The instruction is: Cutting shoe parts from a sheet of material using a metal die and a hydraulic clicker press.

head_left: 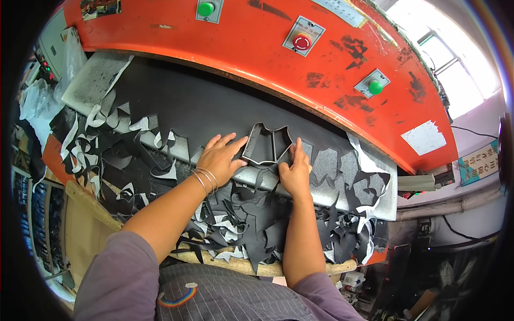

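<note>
A metal cutting die [274, 145], a thin-walled outline with a crossbar, lies on a dark sheet [176, 88]. My left hand [219, 156] holds its left side, with the thumb and index finger against the metal and the other fingers stretched over the sheet. On the opposite side my right hand [296, 170] grips the die's right edge, thumb near its lower corner and fingers along its side. Just right of that hand, cut shapes and grey openings [325, 163] show along the sheet's near edge.
Behind the sheet rises an orange machine beam [235, 45] with green buttons [376, 87] and a red button [301, 41]. Black and white scraps [235, 214] heap along the near side above a wooden edge [225, 261]. A pale pad [388, 198] sits beneath the sheet.
</note>
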